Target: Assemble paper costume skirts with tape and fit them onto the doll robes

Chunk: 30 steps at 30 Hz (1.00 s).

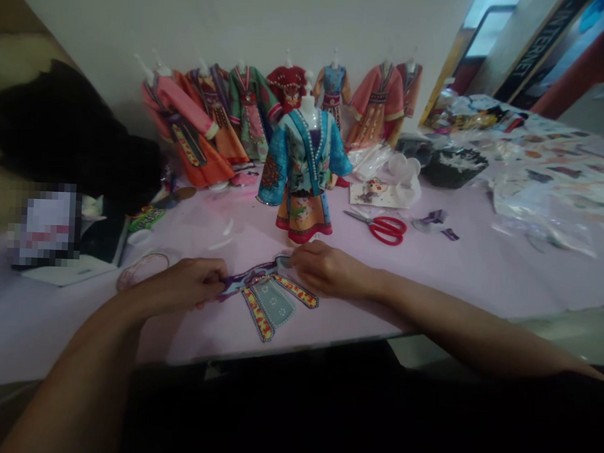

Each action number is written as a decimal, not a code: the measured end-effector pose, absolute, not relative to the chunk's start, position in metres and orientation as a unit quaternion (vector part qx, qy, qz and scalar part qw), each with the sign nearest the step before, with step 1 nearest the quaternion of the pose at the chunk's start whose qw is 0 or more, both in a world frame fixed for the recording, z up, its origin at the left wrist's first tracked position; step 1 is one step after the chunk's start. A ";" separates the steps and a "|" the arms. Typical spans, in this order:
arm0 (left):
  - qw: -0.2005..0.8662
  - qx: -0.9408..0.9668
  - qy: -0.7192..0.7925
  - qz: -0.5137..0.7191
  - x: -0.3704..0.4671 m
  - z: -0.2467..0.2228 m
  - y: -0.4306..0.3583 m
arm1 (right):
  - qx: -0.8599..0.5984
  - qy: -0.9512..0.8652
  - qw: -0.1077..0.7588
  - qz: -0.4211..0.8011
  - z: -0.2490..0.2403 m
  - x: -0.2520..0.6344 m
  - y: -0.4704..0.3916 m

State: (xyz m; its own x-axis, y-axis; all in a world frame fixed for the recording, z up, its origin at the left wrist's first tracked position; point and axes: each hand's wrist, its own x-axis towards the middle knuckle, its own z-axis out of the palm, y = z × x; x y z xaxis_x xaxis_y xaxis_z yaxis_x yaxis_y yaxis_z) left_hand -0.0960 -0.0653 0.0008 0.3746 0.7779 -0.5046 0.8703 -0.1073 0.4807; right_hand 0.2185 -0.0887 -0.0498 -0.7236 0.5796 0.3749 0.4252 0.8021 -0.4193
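Observation:
A small doll's belt [254, 275] in purple, with patterned yellow-and-red strips and a grey panel hanging from it, is stretched between my two hands near the table's front edge. My left hand [199, 282] pinches the belt's left end, fingers curled. The right end is held in my right hand [323, 267], fingers closed on it. Just behind the belt stands a doll form in a blue robe [309, 160] with beaded trim and an orange, red-hemmed skirt. Red-handled scissors [388, 229] lie right of the doll form, apart from my hands.
Several dressed doll forms, one in an orange-and-pink robe [179, 124], line the wall behind. A dark bowl [455, 168] with white bits and a clear plastic bag [543, 210] are at the right. A black cloth heap [70, 129] and a dark notebook [104, 234] lie left.

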 end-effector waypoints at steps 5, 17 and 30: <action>0.229 0.772 0.589 -0.057 -0.109 0.014 -0.068 | -0.280 -0.942 0.185 0.018 -0.056 0.208 -0.088; 0.184 0.910 0.371 0.035 -0.025 -0.016 -0.097 | -0.308 -0.934 0.180 0.006 -0.050 0.219 -0.090; 0.220 0.897 0.383 0.004 -0.033 -0.011 -0.108 | -0.280 -0.901 0.213 0.254 -0.031 0.235 -0.118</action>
State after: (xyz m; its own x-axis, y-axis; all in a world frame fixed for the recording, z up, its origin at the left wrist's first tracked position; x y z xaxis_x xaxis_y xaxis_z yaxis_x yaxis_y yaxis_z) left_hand -0.0334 -0.1082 -0.0105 0.7073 0.6881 -0.1619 0.6848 -0.6101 0.3985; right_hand 0.2351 -0.1183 -0.0306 -0.7522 0.6131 0.2415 0.3965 0.7139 -0.5772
